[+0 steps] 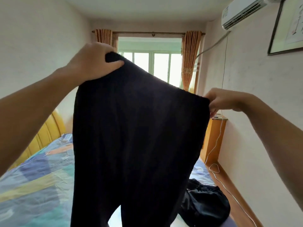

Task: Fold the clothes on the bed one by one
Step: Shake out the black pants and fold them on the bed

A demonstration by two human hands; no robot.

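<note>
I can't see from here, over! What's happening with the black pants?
Both hands shut on black pants: left hand high, right hand lower. Pants hang unfolded above bed. Dark clothes pile waits on bed.

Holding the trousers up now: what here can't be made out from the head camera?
- Trousers: leg ends cut off by the bottom edge.
- Bed: its middle is hidden behind the trousers.
- Dark clothes on the bed: too dark to count or identify.
- Right hand: fingertips hidden behind the waistband.

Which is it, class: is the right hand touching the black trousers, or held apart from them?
Touching. In the head view, the right hand pinches one end of the waistband of the black trousers, with the fingers closed on the cloth edge.
</note>
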